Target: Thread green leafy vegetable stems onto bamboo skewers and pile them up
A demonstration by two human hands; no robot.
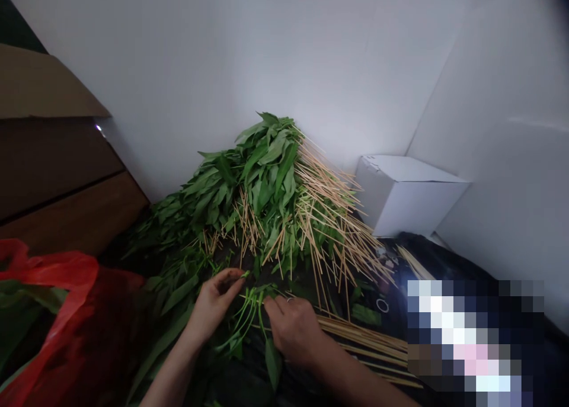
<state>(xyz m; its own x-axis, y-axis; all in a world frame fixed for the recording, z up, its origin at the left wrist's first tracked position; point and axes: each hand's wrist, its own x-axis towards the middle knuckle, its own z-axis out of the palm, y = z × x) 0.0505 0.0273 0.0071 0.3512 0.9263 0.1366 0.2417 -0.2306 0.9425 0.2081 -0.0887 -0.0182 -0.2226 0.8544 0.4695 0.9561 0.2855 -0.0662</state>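
Observation:
My left hand (217, 294) is closed in a pinch on a short green stem, whose tip shows just past the thumb and forefinger. Close beside it, my right hand (296, 327), with a ring on one finger, grips a thin bamboo skewer. Several leafy green stems (253, 303) are bunched along that skewer, their leaves hanging below. Beyond both hands rises a heap of leafy greens on skewers (273, 158), the bare skewer ends (342, 217) fanning out to the right. Loose greens (178, 294) lie left of my left hand.
Loose bamboo skewers (368, 342) lie to the right of my right hand on a dark sheet. A white box (413, 199) stands against the wall at the right. On the left are a red plastic bag (66, 288) holding greens and a cardboard box (48, 152).

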